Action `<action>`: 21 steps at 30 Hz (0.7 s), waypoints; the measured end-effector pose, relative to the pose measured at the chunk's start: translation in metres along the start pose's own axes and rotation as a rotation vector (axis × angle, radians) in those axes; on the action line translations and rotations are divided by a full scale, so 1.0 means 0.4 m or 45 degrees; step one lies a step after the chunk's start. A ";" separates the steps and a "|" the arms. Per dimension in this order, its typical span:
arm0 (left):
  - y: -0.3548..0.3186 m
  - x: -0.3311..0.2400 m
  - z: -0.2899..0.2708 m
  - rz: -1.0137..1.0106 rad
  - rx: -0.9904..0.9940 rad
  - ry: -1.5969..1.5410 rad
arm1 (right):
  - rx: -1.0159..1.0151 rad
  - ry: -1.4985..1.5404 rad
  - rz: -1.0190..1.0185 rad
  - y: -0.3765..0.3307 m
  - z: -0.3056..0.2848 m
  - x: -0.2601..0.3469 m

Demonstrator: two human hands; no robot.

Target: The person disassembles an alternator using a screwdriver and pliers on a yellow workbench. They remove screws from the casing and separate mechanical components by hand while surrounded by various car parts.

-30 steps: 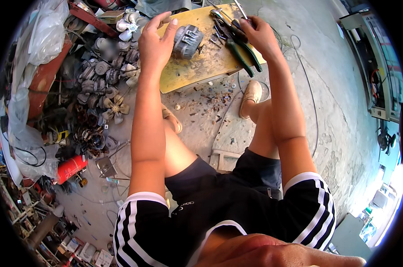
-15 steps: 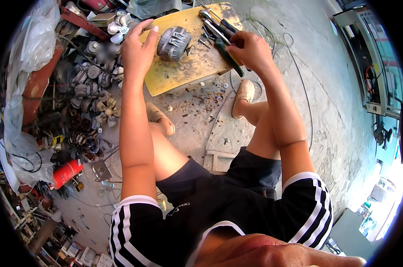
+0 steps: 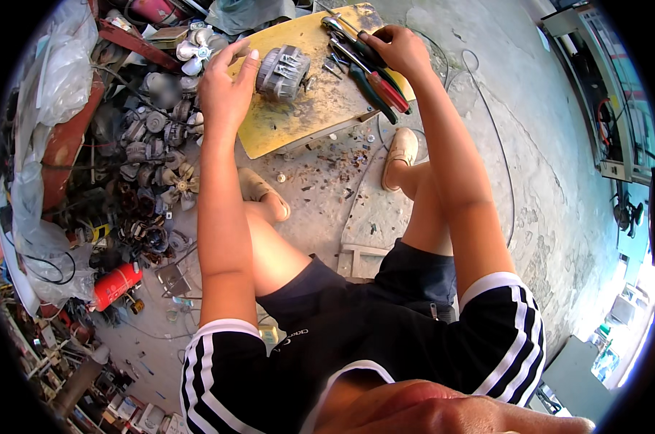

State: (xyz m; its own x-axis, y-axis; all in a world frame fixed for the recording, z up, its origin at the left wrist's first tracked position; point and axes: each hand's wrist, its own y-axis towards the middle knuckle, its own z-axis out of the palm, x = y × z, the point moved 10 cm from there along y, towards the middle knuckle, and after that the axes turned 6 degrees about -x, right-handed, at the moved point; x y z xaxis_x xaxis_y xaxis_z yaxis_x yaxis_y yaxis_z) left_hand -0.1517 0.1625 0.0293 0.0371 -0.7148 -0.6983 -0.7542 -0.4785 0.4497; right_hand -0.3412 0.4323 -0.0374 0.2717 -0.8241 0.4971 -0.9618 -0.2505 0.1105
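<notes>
The left hand (image 3: 224, 90) stands open at the left edge of the stained yellow wooden board (image 3: 284, 126), fingers spread just beside the grey ribbed metal motor housing (image 3: 282, 72) without gripping it; the housing lies on its side near the board's far left part, dusty and scuffed. The right hand (image 3: 398, 52) closes loosely over the red- and green-handled pliers (image 3: 374, 83) at the right edge. Judged risk: the unheld round housing may roll off the board.

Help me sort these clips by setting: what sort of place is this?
Probably a small motor repair or scrap workshop on a bare concrete floor. A grey motor and hand tools lie on a worn yellow board, beside a heap of old motors and fans.
</notes>
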 end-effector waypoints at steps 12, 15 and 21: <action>-0.018 0.021 -0.017 -0.040 0.047 -0.003 | -0.230 -0.114 -0.024 0.053 0.006 -0.038; -0.035 0.023 -0.002 -0.107 0.157 -0.074 | -0.336 0.102 0.014 0.041 -0.032 -0.028; -0.110 -0.031 0.074 -0.063 0.272 0.139 | -0.426 0.384 -0.102 -0.051 -0.105 0.037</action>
State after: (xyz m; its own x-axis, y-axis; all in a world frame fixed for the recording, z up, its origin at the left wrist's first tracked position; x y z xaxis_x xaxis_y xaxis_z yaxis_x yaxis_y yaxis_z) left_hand -0.1385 0.2076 0.0018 0.1392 -0.7497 -0.6470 -0.8710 -0.4036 0.2802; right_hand -0.3189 0.4467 0.0039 0.3713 -0.6117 0.6985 -0.9096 -0.0886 0.4060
